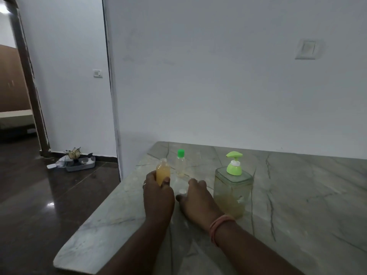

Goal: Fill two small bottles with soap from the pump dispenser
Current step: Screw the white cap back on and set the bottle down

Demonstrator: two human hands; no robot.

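Your marble table (297,195) sits against the white wall (218,76). Dispenser (233,188) is upright on it, right of your hands, green pump on top, yellowish soap low in the clear body. Your left hand (157,197) has fingers and thumb wrapped round the lower part of the open bottle (163,172), which is upright, uncapped and filled with orange-yellow soap. Your right hand (195,197) rests on the table with fingers loosely bent, holding nothing. Capped bottle (180,164), green lid, stands just behind, pale liquid inside. White cap (182,191) lies on the table between your hands.
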